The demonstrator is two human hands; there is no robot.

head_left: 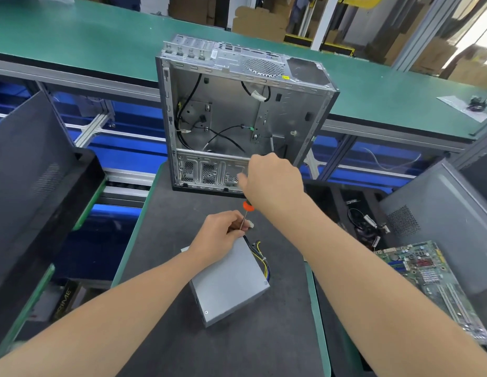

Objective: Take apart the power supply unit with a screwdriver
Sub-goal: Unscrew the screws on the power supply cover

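A grey metal power supply unit [228,284] lies on the dark mat, with a bundle of black and yellow cables [260,254] at its far right corner. My right hand [272,180] grips a screwdriver [246,213] with an orange collar; the shaft points down toward the unit's far edge. My left hand [222,231] rests at that far edge, its fingers pinching the screwdriver shaft near the tip. The handle is hidden inside my right fist.
An open, gutted computer case [237,118] stands upright just behind the unit. A green motherboard [427,278] lies at the right near a grey case panel [441,221]. Dark case covers [33,172] lean at the left. A green conveyor [101,42] runs across the back.
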